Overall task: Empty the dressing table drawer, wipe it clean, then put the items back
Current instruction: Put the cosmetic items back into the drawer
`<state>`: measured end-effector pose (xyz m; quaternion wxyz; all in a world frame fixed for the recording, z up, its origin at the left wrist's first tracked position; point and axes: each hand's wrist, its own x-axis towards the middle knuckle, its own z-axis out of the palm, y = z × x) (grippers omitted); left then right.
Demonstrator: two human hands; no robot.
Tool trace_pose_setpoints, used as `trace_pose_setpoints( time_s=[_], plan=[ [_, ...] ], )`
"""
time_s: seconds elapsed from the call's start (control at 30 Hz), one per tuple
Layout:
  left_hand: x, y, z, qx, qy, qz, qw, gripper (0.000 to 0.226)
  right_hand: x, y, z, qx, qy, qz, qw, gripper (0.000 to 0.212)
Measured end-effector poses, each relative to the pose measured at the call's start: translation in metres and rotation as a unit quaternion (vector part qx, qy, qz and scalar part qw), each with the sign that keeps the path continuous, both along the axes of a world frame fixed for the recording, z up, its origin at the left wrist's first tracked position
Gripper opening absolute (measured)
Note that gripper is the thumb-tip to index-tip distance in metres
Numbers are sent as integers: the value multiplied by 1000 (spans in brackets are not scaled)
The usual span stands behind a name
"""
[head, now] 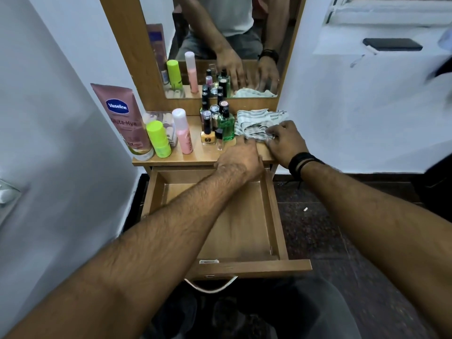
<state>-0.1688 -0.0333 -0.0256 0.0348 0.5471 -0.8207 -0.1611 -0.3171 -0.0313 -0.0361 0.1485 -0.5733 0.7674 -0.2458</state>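
Note:
The wooden drawer [274, 211] is pulled out below the dressing table top [195, 156] and holds nothing. On the top stand a pink Vaseline tube [124, 118], a lime green bottle [158, 139], a pink spray bottle [183, 133], a green glass bottle [226, 126] and several nail polish bottles [208, 129]. A striped cloth [254, 123] lies at the right of the top. My right hand [286, 143] rests on the cloth, fingers closing on its edge. My left hand [241, 159] hovers palm down at the table's front edge, just left of the cloth, holding nothing.
A mirror [227, 45] in a wooden frame rises behind the items and reflects them and my arms. White walls close in on both sides. A dark phone [392, 44] lies on a white ledge at the upper right. Dark floor [318, 228] lies right of the drawer.

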Motion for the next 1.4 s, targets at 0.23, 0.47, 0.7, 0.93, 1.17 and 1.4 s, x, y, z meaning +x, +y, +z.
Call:
trace_pose_setpoints(
  time_s=[0.23, 0.47, 0.7, 0.93, 1.17, 1.4],
  plan=[
    [8, 4, 2, -16, 11, -10, 1000, 49, -12, -5, -1, 5, 16, 15, 1000, 36],
    [36, 17, 39, -93, -20, -70, 993, 35, -8, 18, 13, -48, -8, -18, 999, 37],
    [66, -6, 91, -154, -61, -43, 985, 24, 24, 17, 45, -117, 56, 12, 991, 31],
    [70, -17, 98, -139, -125, -5, 982, 31, 79, 8, 55, -78, 68, 108, 989, 28],
    [65, -27, 90, -121, -142, 2, 982, 29, 102, 0, 47, -47, 111, 113, 986, 27],
    [71, -35, 79, -112, -134, 8, 985, 25, 102, -3, 45, -63, 118, 123, 983, 29]
  ],
)
